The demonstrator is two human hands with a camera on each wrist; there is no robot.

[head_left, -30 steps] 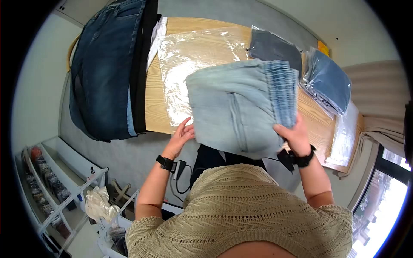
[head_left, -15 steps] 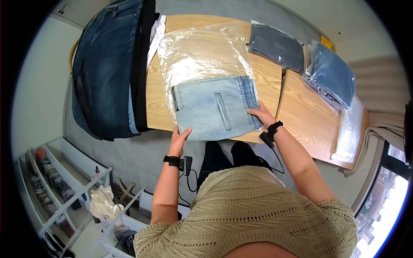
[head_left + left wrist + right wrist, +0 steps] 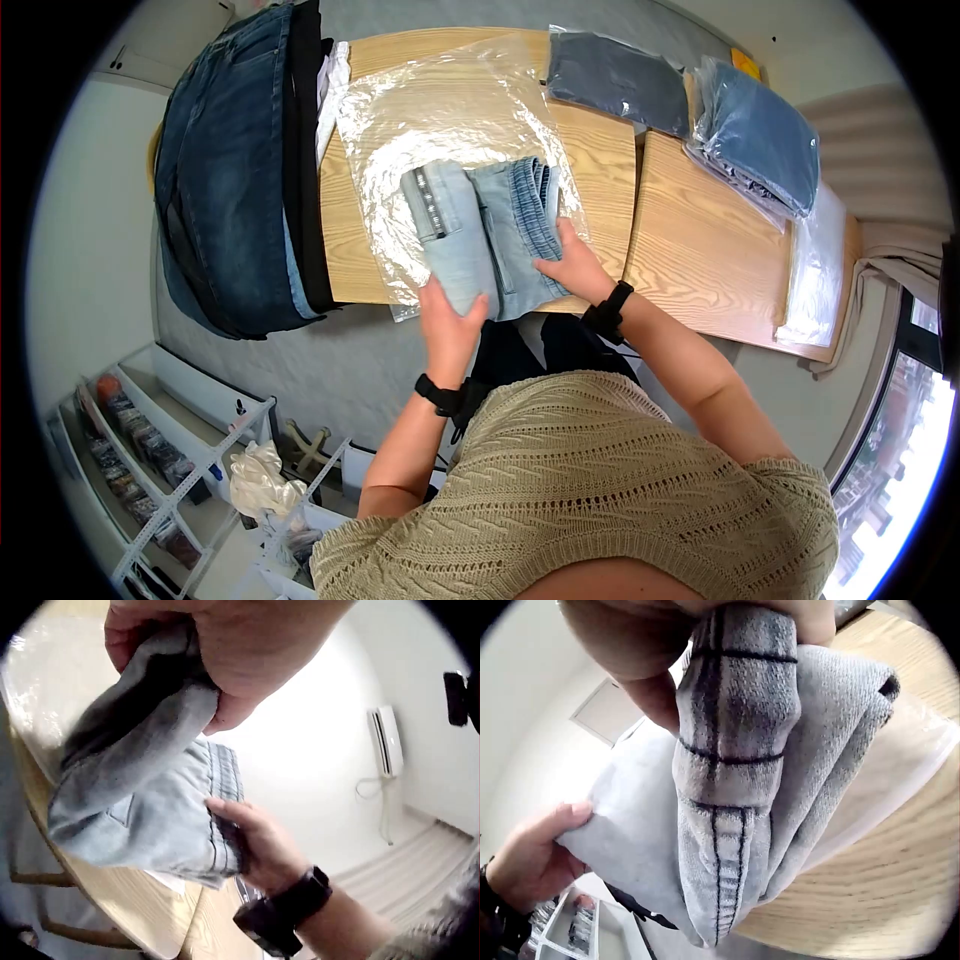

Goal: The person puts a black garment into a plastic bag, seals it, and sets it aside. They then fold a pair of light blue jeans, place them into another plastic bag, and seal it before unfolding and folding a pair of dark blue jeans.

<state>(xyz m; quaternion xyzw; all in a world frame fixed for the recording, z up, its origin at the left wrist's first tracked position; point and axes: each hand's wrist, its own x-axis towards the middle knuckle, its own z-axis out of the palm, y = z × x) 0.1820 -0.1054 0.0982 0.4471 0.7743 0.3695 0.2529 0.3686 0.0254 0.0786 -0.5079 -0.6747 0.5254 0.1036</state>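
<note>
Light blue jeans, folded with a ribbed elastic waistband, are held over a clear plastic bag on the wooden table. My left hand grips the left folded part, thumb on top; in the left wrist view that hand pinches a rolled edge of the denim. At the waistband end my right hand holds the jeans, thumb above and fingers beneath. The right wrist view shows the right hand round the waistband.
Dark blue jeans are piled at the table's left end, beside a white cloth. Bagged dark garments and bagged blue garments lie at the back right. Flat clear bags rest on the right edge. Shelving stands lower left.
The jeans came down from above the table's near side onto the bag area, and their left part is now folded inward toward the waistband. My left hand has moved right with it.
</note>
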